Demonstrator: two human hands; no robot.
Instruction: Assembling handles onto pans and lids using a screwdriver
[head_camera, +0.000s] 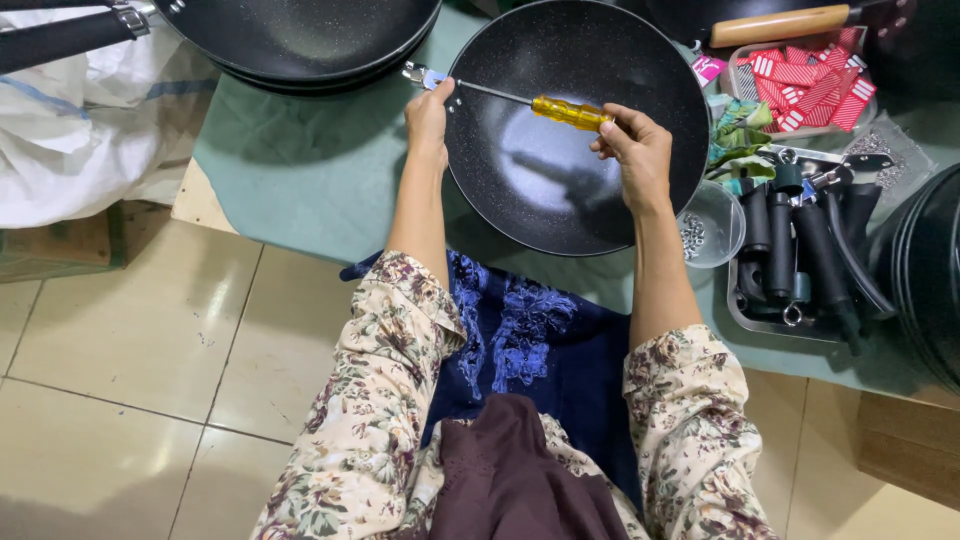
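A black speckled pan (560, 190) lies on the green-covered table in front of me. My left hand (428, 118) grips its left rim, next to a small blue-and-metal bracket (424, 76). My right hand (632, 148) holds a screwdriver with a yellow handle (568, 112); its thin metal shaft reaches left across the pan toward the rim at the bracket.
More black pans are stacked at the top left (300, 40) and right edge (925, 280). A metal tray of black handles (810, 250), a clear cup of screws (705, 232), a tray of red-and-white labels (810, 85) and a white sack (90, 120) surround the spot.
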